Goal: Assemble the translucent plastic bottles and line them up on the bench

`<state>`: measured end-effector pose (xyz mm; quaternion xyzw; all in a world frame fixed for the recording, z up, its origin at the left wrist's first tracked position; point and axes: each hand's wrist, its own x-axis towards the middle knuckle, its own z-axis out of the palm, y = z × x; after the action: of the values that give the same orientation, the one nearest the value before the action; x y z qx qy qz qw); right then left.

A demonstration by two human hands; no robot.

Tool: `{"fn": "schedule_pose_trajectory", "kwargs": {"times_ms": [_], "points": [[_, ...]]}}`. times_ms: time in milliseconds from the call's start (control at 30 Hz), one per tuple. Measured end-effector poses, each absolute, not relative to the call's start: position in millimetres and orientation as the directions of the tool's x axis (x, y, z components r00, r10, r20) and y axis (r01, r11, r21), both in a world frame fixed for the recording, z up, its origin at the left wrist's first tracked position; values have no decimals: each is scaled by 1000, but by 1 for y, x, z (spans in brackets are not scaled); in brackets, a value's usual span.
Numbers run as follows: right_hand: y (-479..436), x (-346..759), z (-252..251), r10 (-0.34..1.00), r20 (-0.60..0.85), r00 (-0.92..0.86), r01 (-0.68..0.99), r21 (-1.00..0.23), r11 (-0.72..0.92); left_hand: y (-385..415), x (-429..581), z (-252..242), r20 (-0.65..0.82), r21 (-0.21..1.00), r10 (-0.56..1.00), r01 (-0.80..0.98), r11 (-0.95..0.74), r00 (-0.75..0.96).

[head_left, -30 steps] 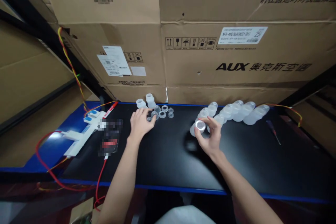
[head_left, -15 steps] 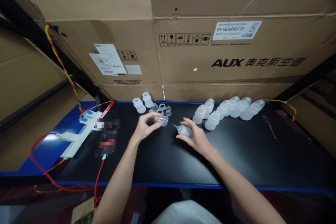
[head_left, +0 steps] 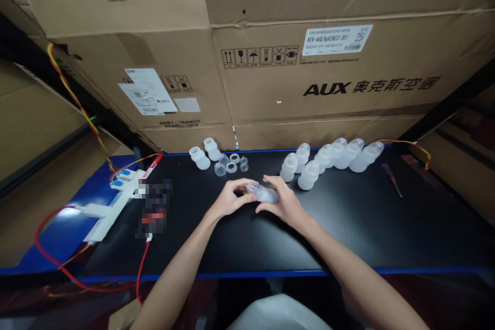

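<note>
A: What's moved in the last half second?
B: The left hand (head_left: 231,198) has carried its clear cap (head_left: 253,190) across to the squeeze bottle (head_left: 271,195) in the right hand (head_left: 286,198); the two were apart, and now they meet.
A: How are the hands set?
B: The left pinches the cap between thumb and fingers. The right has thumb and fingers curved round the bottle's body.
A: And where's that bottle?
B: Tilted on its side above the table (head_left: 247,247), between the front and back edges, cap end toward the left hand.
A: What's around it?
B: Two open bottles (head_left: 199,158) stand by the back edge, left of the middle. Just beside them lie loose caps (head_left: 220,169), white rings (head_left: 231,167) and small clear fittings (head_left: 243,167). Farther right, capped bottles (head_left: 308,175) cluster toward the back edge; a screwdriver (head_left: 390,177) lies nearer the right end.
</note>
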<state>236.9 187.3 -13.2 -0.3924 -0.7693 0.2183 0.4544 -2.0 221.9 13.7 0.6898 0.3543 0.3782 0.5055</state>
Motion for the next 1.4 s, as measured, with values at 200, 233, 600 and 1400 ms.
{"fn": "schedule_pose_trajectory", "kwargs": {"times_ms": [200, 233, 600, 1400], "points": [[188, 235, -10, 810, 518, -274, 372, -720, 586, 219, -3, 16, 187, 951, 876, 143, -275, 444], [188, 234, -9, 815, 504, -285, 395, -713, 579, 219, -3, 16, 185, 946, 876, 160, -281, 446], [190, 229, -1, 828, 468, -308, 486, -671, 560, 215, 8, 8, 334, 874, 841, 193, -445, 426], [192, 235, -1, 755, 654, -45, 643, -560, 523, 241, -9, -6, 387, 557, 919, 775, -299, 76]]}}
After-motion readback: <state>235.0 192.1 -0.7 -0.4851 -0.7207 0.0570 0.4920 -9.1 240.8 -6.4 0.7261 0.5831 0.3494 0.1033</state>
